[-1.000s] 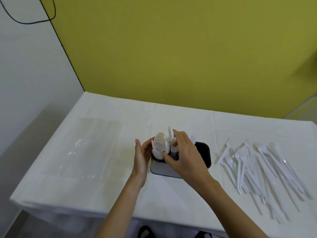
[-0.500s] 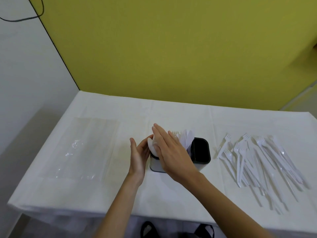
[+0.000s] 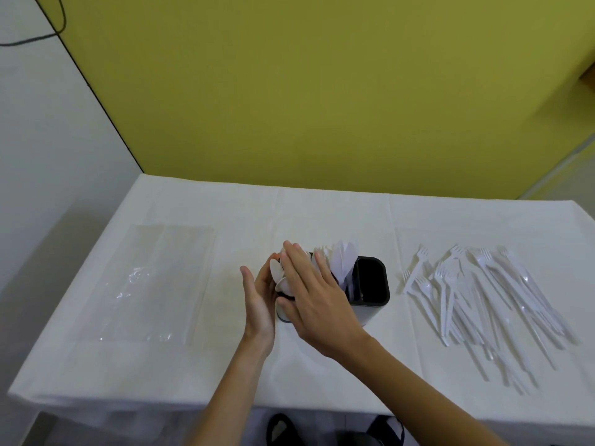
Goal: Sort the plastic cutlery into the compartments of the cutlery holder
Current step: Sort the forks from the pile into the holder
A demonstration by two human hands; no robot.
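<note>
Head view: right hand (image 3: 318,294) flat over spoons (image 3: 276,269) in cutlery holder (image 3: 375,303); left hand (image 3: 259,300) alongside; all fingers (image 3: 294,262) straight.

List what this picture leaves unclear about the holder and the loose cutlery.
Head view, holder: the compartment under the right hand is mostly hidden.
Head view, left hand: contact with the holder is masked by the right hand.
Head view, loose pile: pieces overlap, too small to count.

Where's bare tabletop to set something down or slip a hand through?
Free: far band between cutlery holder and yellow wall; strip between clear plastic sheet and left hand; narrow lane between holder and loose cutlery. Crowded: holder's left end, where right hand covers the spoons.
</note>
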